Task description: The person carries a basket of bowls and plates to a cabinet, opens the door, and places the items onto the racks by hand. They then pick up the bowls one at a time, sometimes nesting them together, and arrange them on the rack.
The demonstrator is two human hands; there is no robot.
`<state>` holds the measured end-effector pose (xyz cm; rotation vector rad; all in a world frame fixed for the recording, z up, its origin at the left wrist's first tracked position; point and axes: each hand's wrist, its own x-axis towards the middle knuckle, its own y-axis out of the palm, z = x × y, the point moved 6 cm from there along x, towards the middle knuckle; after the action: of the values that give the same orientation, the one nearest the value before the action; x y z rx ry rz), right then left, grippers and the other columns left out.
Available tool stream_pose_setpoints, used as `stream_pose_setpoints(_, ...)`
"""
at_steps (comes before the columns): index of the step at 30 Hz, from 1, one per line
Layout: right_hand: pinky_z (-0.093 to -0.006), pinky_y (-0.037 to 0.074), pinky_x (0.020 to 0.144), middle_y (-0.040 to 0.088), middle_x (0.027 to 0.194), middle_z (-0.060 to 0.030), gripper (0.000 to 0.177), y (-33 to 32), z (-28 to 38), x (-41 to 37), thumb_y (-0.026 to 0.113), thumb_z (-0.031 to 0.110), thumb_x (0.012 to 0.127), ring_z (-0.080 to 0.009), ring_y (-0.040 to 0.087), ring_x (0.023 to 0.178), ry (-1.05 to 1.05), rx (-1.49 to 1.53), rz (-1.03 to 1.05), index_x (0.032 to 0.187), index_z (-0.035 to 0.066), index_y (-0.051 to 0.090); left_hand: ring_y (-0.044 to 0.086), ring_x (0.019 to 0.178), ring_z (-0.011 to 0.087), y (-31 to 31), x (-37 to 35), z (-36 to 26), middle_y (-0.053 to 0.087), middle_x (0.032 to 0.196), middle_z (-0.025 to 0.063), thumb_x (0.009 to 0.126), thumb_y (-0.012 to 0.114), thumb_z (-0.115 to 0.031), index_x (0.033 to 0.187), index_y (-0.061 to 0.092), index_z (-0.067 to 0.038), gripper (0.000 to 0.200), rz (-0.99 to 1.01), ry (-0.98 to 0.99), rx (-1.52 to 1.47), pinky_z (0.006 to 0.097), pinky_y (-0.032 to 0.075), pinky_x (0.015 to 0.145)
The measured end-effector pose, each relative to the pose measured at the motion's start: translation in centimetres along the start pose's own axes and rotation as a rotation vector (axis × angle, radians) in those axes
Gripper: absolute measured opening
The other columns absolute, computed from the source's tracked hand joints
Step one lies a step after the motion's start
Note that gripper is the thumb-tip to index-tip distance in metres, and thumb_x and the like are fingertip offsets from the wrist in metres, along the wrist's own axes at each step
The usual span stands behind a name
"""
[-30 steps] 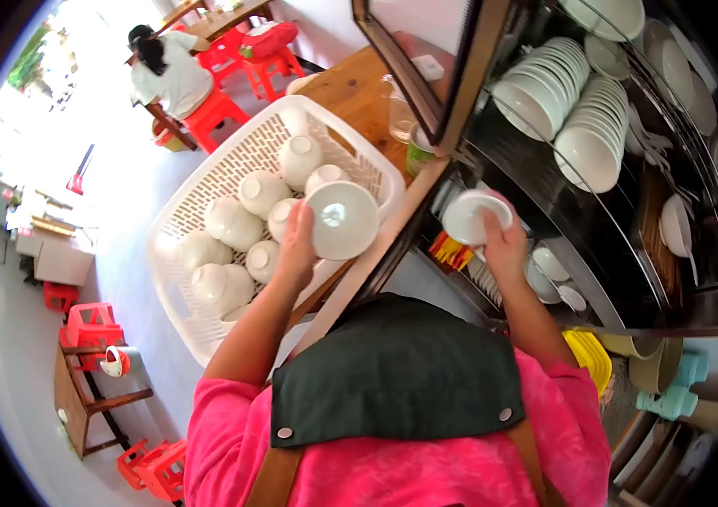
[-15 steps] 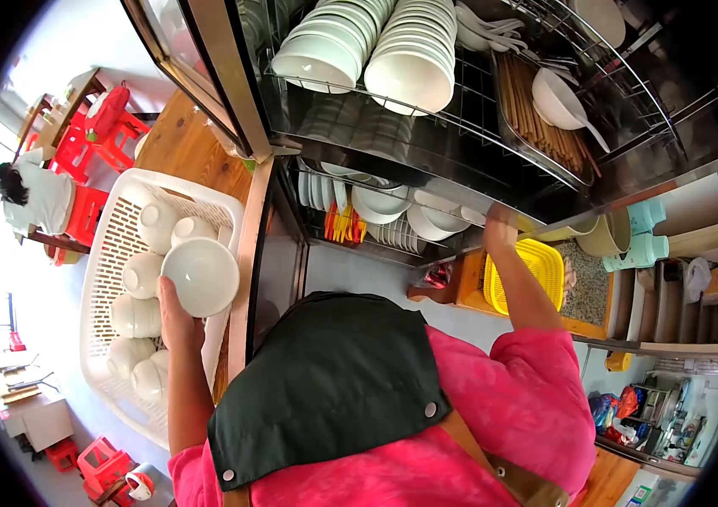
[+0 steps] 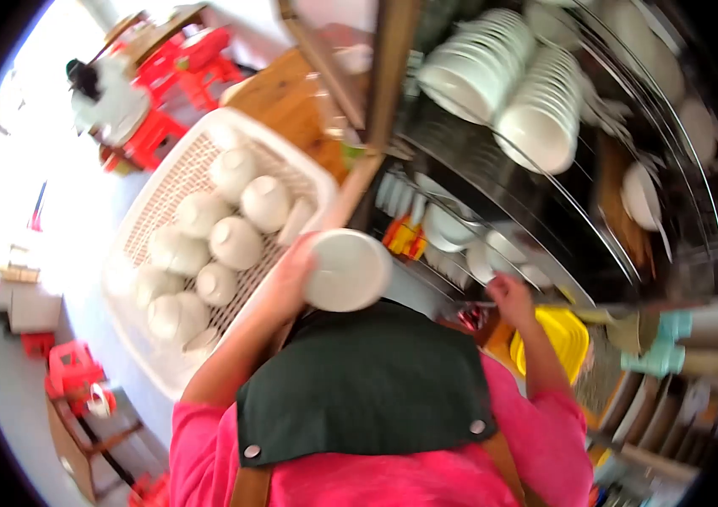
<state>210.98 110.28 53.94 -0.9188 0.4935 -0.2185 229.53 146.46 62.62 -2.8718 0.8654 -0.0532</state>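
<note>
My left hand, blurred by motion, grips a white bowl by its side, mouth facing up. The bowl is in front of my apron, just right of a white plastic basket. In the basket lie several white bowls, mostly upside down. My right hand is closed with curled fingers beside the lower rack of the dish cabinet, and nothing shows in it. Two rows of nested white bowls rest on the cabinet's upper wire shelf.
Spoons and chopsticks lie on the upper shelf's right side. Below are plates and bowls and an orange-yellow bundle. A yellow basket stands at my right. A seated person is among red stools at far left.
My left hand has carried the bowl away from above the basket, toward my body and the cabinet. My right hand has come off the cabinet edge. The view has turned.
</note>
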Motion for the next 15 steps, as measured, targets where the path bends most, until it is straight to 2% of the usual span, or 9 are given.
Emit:
stream_pose_setpoints(2, -0.0321, 0.048, 0.067, 0.052, 0.115, -0.0098, 0.063, 3.2, 9.8, -1.2, 0.059, 0.024, 0.078, -0.0238, 0.059, 0.081, -0.135, 1.012, 0.431, 0.133, 0.013, 0.03, 0.048, 0.1, 0.0168, 3.6, 0.7, 0.0, 0.052, 0.106, 0.0093, 0.087, 0.05, -0.027, 0.117, 0.045, -0.003, 0.039, 0.132, -0.009, -0.165, 0.0305, 0.039, 0.087)
stream_pose_setpoints(4, -0.0269, 0.048, 0.06, 0.044, 0.123, -0.0087, 0.067, 5.2, 15.6, -0.9, 0.057, 0.02, 0.079, -0.0207, 0.058, 0.081, -0.271, 1.008, 0.531, 0.136, 0.011, 0.023, 0.049, 0.099, 0.0162, 6.1, 1.3, -1.4, 0.051, 0.107, 0.0089, 0.086, 0.052, -0.027, 0.119, 0.044, -0.003, 0.041, 0.236, 0.102, -0.039, 0.0306, 0.04, 0.086)
stream_pose_setpoints(5, -0.0242, 0.046, 0.049, 0.052, 0.111, -0.0117, 0.053, 4.6, 18.7, -0.3, 0.053, 0.014, 0.079, -0.0199, 0.059, 0.075, -0.644, 1.053, 0.328, 0.127, 0.004, 0.034, 0.049, 0.099, 0.0162, 5.6, 1.4, -1.5, 0.051, 0.107, 0.0089, 0.086, 0.052, -0.027, 0.119, 0.044, -0.003, 0.041, 0.21, 0.102, -0.037, 0.0306, 0.04, 0.086)
stream_pose_setpoints(6, -0.0242, 0.046, 0.049, 0.052, 0.111, -0.0117, 0.053, 4.7, 19.9, 0.0, 0.053, 0.014, 0.079, -0.0199, 0.059, 0.075, -0.654, 1.046, 0.341, 0.127, 0.004, 0.034, 0.047, 0.102, 0.0183, 5.5, 1.7, -1.7, 0.048, 0.113, 0.01, 0.087, 0.048, -0.031, 0.12, 0.042, -0.002, 0.044, 0.233, 0.105, 0.018, 0.0313, 0.039, 0.087)
stream_pose_setpoints(7, -0.0259, 0.045, 0.046, 0.055, 0.103, -0.0126, 0.045, 5.4, 19.2, 1.2, 0.052, 0.013, 0.079, -0.0198, 0.059, 0.071, -0.278, 1.16, 0.347, 0.121, 0.002, 0.039, 0.046, 0.106, 0.0204, 5.4, 2.4, -1.8, 0.045, 0.12, 0.011, 0.088, 0.043, -0.035, 0.121, 0.041, -0.001, 0.047, 0.265, 0.108, 0.071, 0.032, 0.038, 0.088)
stream_pose_setpoints(8, -0.0275, 0.044, 0.043, 0.057, 0.096, -0.0136, 0.037, 6.3, 17.9, 1.5, 0.051, 0.011, 0.08, -0.0196, 0.059, 0.068, 0.113, 1.25, 0.334, 0.114, 0.0, 0.044, 0.047, 0.103, 0.0212, 4.1, 2.8, -1.8, 0.045, 0.121, 0.0119, 0.088, 0.043, -0.036, 0.12, 0.043, 0.0, 0.048, 0.379, -0.106, -0.267, 0.0301, 0.043, 0.081)
stream_pose_setpoints(10, -0.0287, 0.041, 0.038, 0.059, 0.085, -0.0137, 0.027, 6.3, 18.2, 2.1, 0.05, 0.016, 0.081, -0.021, 0.059, 0.061, 0.153, 1.312, 0.273, 0.104, 0.001, 0.048, 0.052, 0.091, 0.0177, -1.9, 5.9, 2.2, 0.053, 0.112, 0.0098, 0.091, 0.04, -0.031, 0.114, 0.048, -0.002, 0.038, -0.086, 0.13, -0.037, 0.0274, 0.046, 0.069)
stream_pose_setpoints(12, -0.0273, 0.041, 0.037, 0.06, 0.087, -0.0132, 0.032, 5.7, 18.8, 2.7, 0.048, 0.022, 0.083, -0.0215, 0.058, 0.057, 0.158, 1.367, 0.275, 0.109, 0.002, 0.046, 0.057, 0.083, 0.0242, -6.3, 7.6, 4.0, 0.061, 0.087, 0.0139, 0.082, 0.056, -0.026, 0.103, 0.056, 0.001, 0.033, -0.354, 0.035, 0.263, 0.0337, 0.044, 0.075)
stream_pose_setpoints(15, -0.0257, 0.04, 0.037, 0.061, 0.085, -0.012, 0.038, 4.7, 19.2, 2.9, 0.045, 0.028, 0.085, -0.0212, 0.058, 0.053, 0.138, 1.4, 0.205, 0.113, 0.003, 0.041, 0.059, 0.083, 0.0266, -7.1, 8.2, 14.6, 0.06, 0.089, 0.0206, 0.073, 0.062, -0.023, 0.099, 0.056, 0.005, 0.039, 0.097, -0.471, 0.69, 0.0355, 0.045, 0.071)
